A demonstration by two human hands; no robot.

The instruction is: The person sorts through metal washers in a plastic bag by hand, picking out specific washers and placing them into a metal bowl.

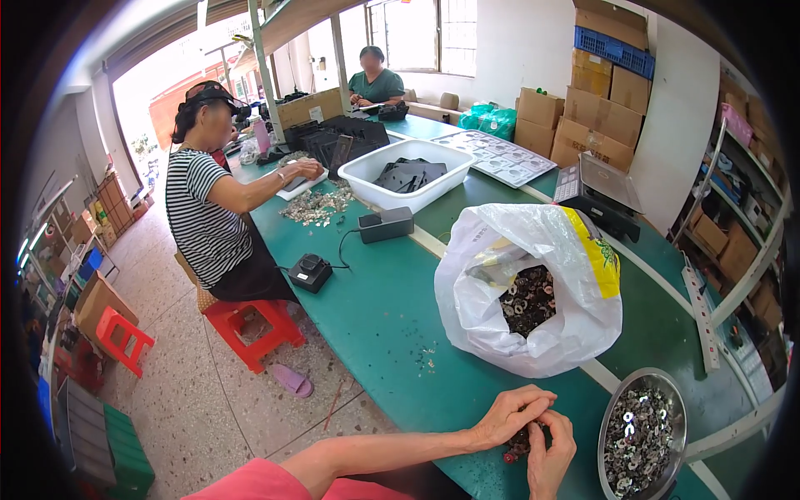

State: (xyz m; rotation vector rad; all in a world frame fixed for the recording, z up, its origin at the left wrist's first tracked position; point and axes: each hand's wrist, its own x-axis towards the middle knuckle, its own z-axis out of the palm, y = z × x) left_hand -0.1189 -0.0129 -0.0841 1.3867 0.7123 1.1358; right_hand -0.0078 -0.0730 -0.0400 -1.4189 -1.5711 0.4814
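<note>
Near the green table's front edge, my left hand (506, 419) and my right hand (552, 454) meet at the fingertips. Their fingers are curled and closed over a small heap of dark little parts (518, 443), with a reddish bit at its lower edge. What the fingertips pinch is hidden. To the right of my right hand stands a round metal bowl (606, 417) of small shiny and dark ring-like pieces. Beyond my hands sits a white plastic sack (475, 321) with a yellow stripe, its mouth open on similar dark pieces (528, 302).
A black adapter box (386, 225) and a charger base (310, 272) lie left on the green table (375, 325). Behind are a white tub (400, 192), a white sheet (492, 158) and a scale (596, 196). A co-worker in stripes (200, 217) handles scattered pieces; another person (375, 83) sits farther back.
</note>
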